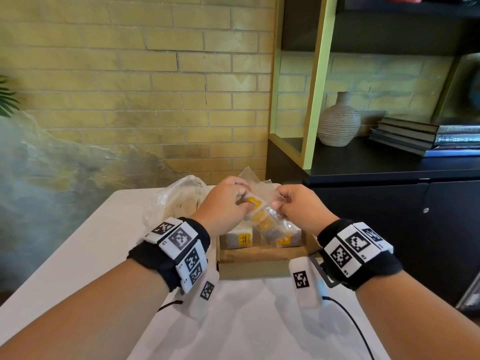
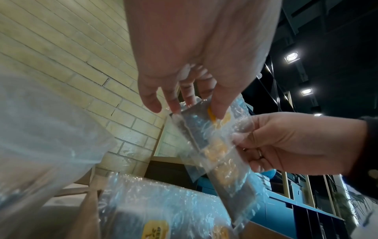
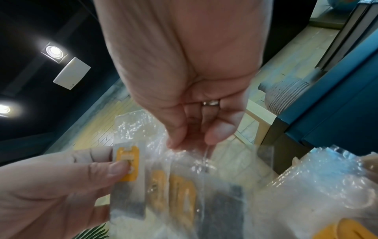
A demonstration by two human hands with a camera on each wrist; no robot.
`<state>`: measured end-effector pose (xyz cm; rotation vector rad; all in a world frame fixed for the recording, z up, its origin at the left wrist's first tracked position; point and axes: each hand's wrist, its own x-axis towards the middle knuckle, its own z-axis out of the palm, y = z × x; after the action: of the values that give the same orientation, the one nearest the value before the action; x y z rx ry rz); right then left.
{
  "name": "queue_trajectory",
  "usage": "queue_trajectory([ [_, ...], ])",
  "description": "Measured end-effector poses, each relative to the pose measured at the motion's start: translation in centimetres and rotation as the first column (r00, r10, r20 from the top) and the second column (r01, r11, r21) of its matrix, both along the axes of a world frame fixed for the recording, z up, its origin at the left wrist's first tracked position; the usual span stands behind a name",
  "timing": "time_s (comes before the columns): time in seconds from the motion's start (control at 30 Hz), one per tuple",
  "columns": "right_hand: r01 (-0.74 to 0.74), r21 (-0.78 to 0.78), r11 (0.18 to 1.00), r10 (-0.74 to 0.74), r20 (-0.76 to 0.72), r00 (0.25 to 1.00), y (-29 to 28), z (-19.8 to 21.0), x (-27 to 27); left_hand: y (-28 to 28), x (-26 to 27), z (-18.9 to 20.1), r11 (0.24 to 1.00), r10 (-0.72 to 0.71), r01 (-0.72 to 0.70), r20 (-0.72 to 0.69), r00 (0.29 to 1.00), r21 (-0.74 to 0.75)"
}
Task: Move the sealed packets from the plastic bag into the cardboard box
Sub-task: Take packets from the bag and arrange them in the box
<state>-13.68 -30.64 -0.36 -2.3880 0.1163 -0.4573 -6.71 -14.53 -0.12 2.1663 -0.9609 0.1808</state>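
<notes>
Head view: both hands [image 1: 225,202] [image 1: 302,206] pinching a packet [image 1: 259,213] above the cardboard box [image 1: 262,258], plastic bag [image 1: 172,201] left, vase [image 1: 337,123] beyond.

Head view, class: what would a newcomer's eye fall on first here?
First, the left hand and right hand meeting at the middle, both pinching a clear bubble-wrap sleeve of yellow-labelled packets held above the open cardboard box, which already holds similar packets. Next, the black wristbands with black-and-white code tags, and the crumpled plastic bag lying left of the box on the white table.
</notes>
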Motion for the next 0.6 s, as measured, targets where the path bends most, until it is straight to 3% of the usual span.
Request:
queue_trajectory([
  [0.17,0.043,0.025,0.999,-0.043,0.010,0.999,0.3,-0.2,0.2,0.4,-0.3,0.4,0.999,-0.015,0.012,-0.060,0.998,-0.046],
  [0.37,0.075,0.212,0.974,-0.082,0.024,0.996,0.1,-0.3,0.2,1.6,0.3,-0.1,0.973,0.039,-0.078,-0.176,0.984,-0.219],
  [0.6,0.119,0.304,0.945,-0.134,0.030,0.991,-0.4,-0.7,-0.1,2.6,1.2,0.1,0.791,0.002,-0.292,-0.475,0.880,-0.538],
])
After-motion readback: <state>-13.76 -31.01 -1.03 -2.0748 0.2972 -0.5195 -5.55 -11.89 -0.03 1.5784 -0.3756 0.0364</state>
